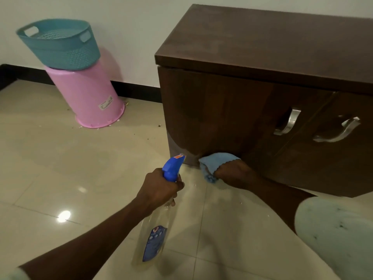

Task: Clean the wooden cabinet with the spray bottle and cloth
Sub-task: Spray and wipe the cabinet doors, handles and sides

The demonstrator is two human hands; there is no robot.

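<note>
A dark brown wooden cabinet (262, 57) stands against the wall at the right, with two doors and metal handles. My left hand (159, 190) grips the neck of a clear spray bottle (155, 235) with a blue trigger head, its nozzle pointing toward the cabinet's lower left corner. My right hand (232, 171) presses a light blue cloth (214, 163) against the bottom of the cabinet's left door, close to the floor. The lower part of that door looks wet and dull.
An upturned pink bucket (90, 98) stands by the wall at the left with a teal plastic basket (58, 45) tilted on top. Small crumbs litter the glossy beige floor tiles (60, 158). A pale sleeve (339, 235) shows at the lower right.
</note>
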